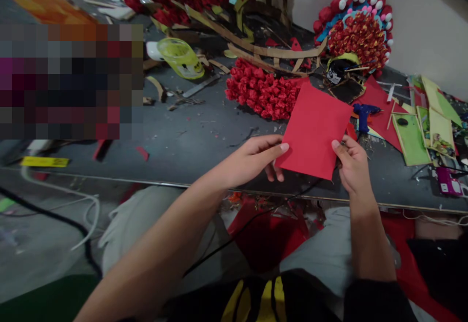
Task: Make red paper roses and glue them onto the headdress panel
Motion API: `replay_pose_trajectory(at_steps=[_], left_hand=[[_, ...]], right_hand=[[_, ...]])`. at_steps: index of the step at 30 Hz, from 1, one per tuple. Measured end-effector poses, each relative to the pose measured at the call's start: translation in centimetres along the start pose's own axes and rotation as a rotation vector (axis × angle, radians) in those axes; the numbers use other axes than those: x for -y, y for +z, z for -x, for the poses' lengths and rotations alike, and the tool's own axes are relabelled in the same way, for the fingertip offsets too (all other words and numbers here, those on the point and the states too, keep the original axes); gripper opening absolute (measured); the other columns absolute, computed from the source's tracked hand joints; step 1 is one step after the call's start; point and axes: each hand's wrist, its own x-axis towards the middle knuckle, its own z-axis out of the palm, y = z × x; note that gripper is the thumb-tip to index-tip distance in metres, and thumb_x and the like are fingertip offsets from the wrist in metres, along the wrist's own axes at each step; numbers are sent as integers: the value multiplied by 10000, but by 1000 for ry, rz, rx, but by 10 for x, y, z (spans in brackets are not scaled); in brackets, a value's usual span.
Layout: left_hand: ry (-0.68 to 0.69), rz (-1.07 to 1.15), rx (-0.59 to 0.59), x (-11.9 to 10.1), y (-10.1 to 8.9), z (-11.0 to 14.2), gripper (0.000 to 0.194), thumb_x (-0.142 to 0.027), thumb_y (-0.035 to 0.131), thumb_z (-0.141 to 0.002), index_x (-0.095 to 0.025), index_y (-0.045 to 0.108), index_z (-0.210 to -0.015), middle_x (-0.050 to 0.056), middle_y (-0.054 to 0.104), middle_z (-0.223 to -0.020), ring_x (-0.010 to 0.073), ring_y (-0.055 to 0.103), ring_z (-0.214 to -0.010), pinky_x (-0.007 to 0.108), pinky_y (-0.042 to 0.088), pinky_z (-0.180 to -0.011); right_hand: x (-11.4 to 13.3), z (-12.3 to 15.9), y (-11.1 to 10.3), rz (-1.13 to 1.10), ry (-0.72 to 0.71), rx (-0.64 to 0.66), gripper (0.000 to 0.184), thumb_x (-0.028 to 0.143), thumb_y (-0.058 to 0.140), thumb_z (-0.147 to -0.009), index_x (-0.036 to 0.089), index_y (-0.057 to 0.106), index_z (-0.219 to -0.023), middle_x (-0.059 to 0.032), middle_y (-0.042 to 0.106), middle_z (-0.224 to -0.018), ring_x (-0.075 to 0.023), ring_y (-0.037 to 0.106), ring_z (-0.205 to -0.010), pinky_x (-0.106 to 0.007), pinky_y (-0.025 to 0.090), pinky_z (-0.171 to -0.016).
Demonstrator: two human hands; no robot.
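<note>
A flat sheet of red paper (316,129) is held up above the near edge of the table, tilted a little. My left hand (261,158) grips its lower left side, thumb on top and fingers underneath. At the right edge my right hand (350,158) pinches the sheet, its thumb on the front and its other fingers curled behind. Just behind the paper lies a cluster of red paper flowers (261,88), partly covered by the sheet. A blue glue gun (363,115) rests to the right of my right hand.
Curved cardboard strips (270,51) and a round flower-covered piece (360,34) stand at the back. A yellow-green cup (181,58) lies tipped on the dark table (190,151). Green cards (411,136) and a purple object (449,181) sit at the right. A cable (252,219) hangs over the front edge.
</note>
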Motion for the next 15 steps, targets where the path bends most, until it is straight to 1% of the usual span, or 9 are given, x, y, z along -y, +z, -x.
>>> replay_pose_trajectory(at_steps=[2,3,4,7,9,12,15], left_hand=[[-9,5,40,-2,1,0,343,-492,550,-825,-161,506,-748,11,628,-648,103,598,-456,177,472,-403],[-10,3,39,-2,1,0,337,-481,550,-831,-157,503,-748,22,647,-668,97,598,-458,170,471,-405],[-9,0,24,-2,1,-1,325,-463,554,-835,-156,500,-745,23,651,-661,94,599,-460,164,471,-409],[-1,-5,-49,0,1,-2,290,-409,580,-832,-162,485,-712,-10,600,-546,99,597,-455,165,482,-422],[1,-1,-73,1,1,-3,278,-392,595,-826,-165,489,-706,-21,579,-506,103,593,-442,170,484,-421],[5,17,-96,2,2,-4,271,-398,625,-804,-159,519,-733,-14,596,-516,110,595,-437,184,495,-429],[24,36,-162,1,4,-4,290,-414,669,-763,-149,551,-748,-13,599,-517,115,598,-440,189,503,-439]], right_hand=[[-1,-1,0,19,-18,-22,332,504,607,-774,231,584,-962,-29,718,-824,-181,676,-788,-343,562,-735],[-1,-1,0,20,-20,-23,330,502,602,-778,231,581,-966,-33,717,-828,-185,677,-802,-346,561,-739],[-1,-1,0,14,-19,-20,324,495,602,-781,231,578,-968,-36,717,-835,-188,678,-813,-349,560,-745],[-1,-1,1,-26,-10,-11,298,468,620,-774,234,575,-953,-34,717,-848,-188,678,-811,-349,558,-749],[1,-1,1,-44,-4,-8,285,455,629,-768,236,571,-941,-32,716,-845,-186,677,-803,-345,557,-745],[2,-1,2,-62,1,-14,268,441,634,-765,239,565,-926,-27,712,-829,-180,675,-791,-327,553,-725],[1,-2,3,-90,-5,-40,258,432,647,-752,242,558,-902,-18,703,-806,-171,667,-766,-305,545,-696]])
